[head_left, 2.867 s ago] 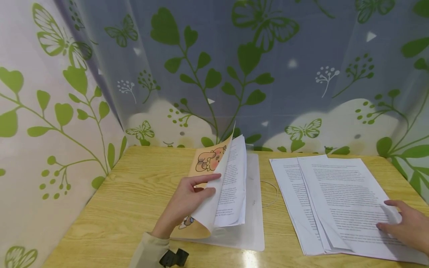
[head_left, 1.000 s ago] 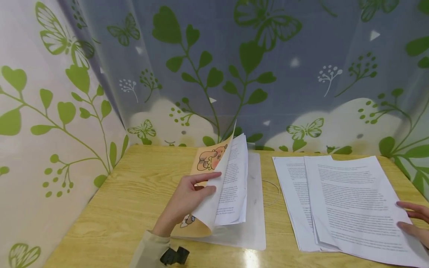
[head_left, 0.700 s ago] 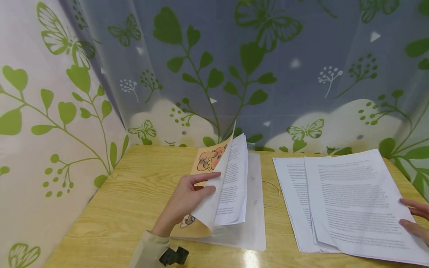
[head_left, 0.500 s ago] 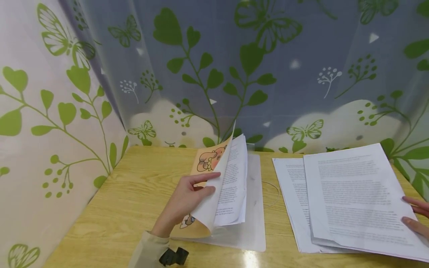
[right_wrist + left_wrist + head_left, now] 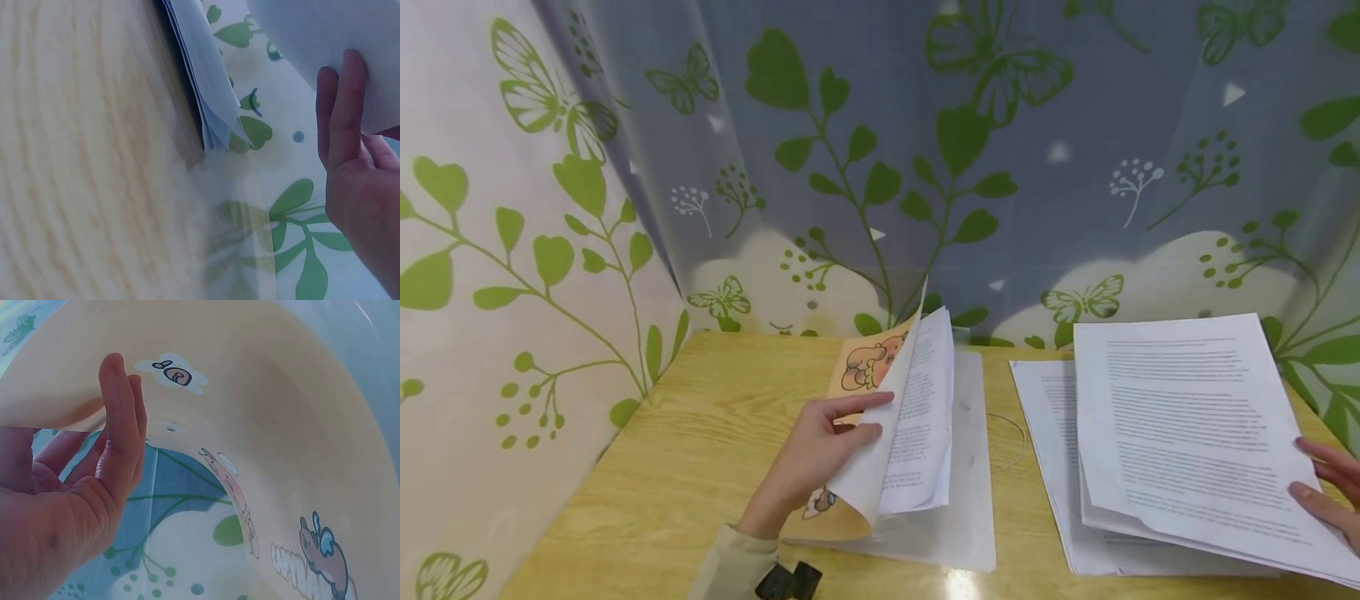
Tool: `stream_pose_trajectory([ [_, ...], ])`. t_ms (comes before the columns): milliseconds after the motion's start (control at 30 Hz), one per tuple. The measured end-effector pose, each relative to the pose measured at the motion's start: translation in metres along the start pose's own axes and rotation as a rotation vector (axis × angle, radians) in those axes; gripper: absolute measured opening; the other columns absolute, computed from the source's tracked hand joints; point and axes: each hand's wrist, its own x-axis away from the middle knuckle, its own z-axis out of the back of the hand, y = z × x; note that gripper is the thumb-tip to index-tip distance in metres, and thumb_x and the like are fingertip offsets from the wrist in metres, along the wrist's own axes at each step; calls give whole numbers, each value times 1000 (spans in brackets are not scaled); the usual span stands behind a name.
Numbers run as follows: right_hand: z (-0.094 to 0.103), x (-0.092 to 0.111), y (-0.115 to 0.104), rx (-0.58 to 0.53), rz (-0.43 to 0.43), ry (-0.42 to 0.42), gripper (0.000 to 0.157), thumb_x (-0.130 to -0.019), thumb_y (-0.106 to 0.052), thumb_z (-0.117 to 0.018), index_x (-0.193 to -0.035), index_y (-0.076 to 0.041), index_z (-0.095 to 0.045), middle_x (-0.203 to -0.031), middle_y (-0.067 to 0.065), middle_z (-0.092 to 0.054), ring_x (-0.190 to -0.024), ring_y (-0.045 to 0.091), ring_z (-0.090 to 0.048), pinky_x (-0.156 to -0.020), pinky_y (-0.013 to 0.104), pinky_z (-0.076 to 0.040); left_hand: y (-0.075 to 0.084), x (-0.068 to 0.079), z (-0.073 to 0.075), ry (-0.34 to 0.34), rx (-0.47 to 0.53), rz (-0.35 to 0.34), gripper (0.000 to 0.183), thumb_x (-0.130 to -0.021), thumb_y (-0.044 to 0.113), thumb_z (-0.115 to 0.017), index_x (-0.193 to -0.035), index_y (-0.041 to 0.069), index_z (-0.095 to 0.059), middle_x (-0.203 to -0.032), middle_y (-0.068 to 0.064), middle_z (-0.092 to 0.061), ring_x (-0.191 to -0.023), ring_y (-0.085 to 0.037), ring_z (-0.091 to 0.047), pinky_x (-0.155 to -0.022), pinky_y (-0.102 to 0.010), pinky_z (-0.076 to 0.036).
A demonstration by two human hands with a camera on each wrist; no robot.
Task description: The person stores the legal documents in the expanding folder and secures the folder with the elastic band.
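Note:
My left hand (image 5: 827, 442) holds the raised, curled orange cover (image 5: 850, 354) of a folder, printed with cartoon animals and white on its inner side. In the left wrist view, that hand's fingers lie against the orange side. Inside the folder are printed sheets (image 5: 917, 417), over a translucent plastic back (image 5: 973, 467). At the right, my right hand (image 5: 1330, 483) pinches the right edge of a stack of printed paper (image 5: 1180, 417), lifted and tilted above another stack (image 5: 1052, 417) lying on the table. In the right wrist view, the fingers press the lifted stack's underside.
A thin elastic loop (image 5: 1022, 433) sticks out from the folder's right side. The wooden table (image 5: 647, 467) backs onto a printed curtain (image 5: 880, 150), with another light curtain (image 5: 460, 333) along its left.
My right hand has raised the upper paper stack off the lower one and shifted it slightly left, uncovering more of the lower stack's front edge. My left hand and the cover stay nearly still.

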Motion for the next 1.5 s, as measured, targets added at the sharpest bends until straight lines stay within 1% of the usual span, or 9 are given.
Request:
stream_pose_trajectory([
  [133,-3,3,-5,-60,50,-24,69,-98,10,-56,-116,-57,-56,-102,-48,-54,-89,-25,-49,-60,3,-41,-1,1,0,2,-4,1,41,-96,8,-64,-137,13,-67,-119,-23,-72,-72,-19,-75,-58,-33,-61],
  [233,-6,4,-10,-61,-4,-36,65,-99,6,-57,-116,-57,-55,-99,-48,-54,-86,-23,-50,-58,6,-43,-2,1,0,4,-6,3,41,-96,8,-64,-137,13,-67,-117,-23,-73,-72,-19,-74,-57,-33,-60],
  [367,-10,6,-13,-172,-67,-65,59,-99,3,-60,-119,-53,-58,-99,-44,-58,-82,-18,-55,-57,11,-46,-1,0,0,6,-1,10,41,-96,8,-64,-137,14,-67,-117,-23,-73,-72,-19,-74,-57,-34,-61],
  [467,-11,7,-14,-299,-86,-103,56,-98,3,-61,-122,-47,-65,-99,-37,-64,-75,-7,-64,-53,17,-50,-1,0,0,10,1,12,41,-96,8,-65,-137,14,-67,-117,-23,-73,-72,-19,-75,-57,-34,-61],
  [567,-14,9,-16,-329,-90,-140,56,-99,4,-60,-125,-46,-66,-99,-33,-66,-67,4,-69,-51,22,-53,-1,0,0,10,2,10,41,-96,8,-65,-137,14,-67,-118,-23,-73,-72,-20,-75,-58,-33,-61],
  [667,-19,11,-20,-340,-100,-166,57,-99,5,-59,-127,-44,-65,-101,-32,-66,-67,6,-69,-51,23,-54,-1,0,0,8,4,10,41,-96,8,-64,-137,13,-67,-119,-23,-72,-73,-20,-75,-58,-33,-61],
  [767,-24,12,-25,-339,-173,-177,55,-99,0,-62,-129,-45,-63,-101,-32,-64,-69,7,-69,-53,25,-56,0,0,0,6,7,11,41,-96,8,-64,-137,13,-67,-118,-23,-73,-73,-19,-75,-58,-33,-61],
  [967,-31,13,-36,-256,-319,-220,53,-98,-16,-68,-137,-50,-54,-99,-35,-58,-72,10,-70,-60,25,-59,-1,0,0,-1,13,10,42,-96,8,-64,-138,12,-67,-117,-23,-73,-73,-19,-75,-58,-33,-61],
  [1500,-47,16,-40,-319,-306,-295,51,-99,-10,-65,-137,-45,-60,-108,-34,-63,-79,11,-70,-63,28,-61,-1,0,0,3,5,5,41,-96,8,-64,-137,13,-67,-118,-23,-72,-74,-19,-75,-59,-33,-61],
])
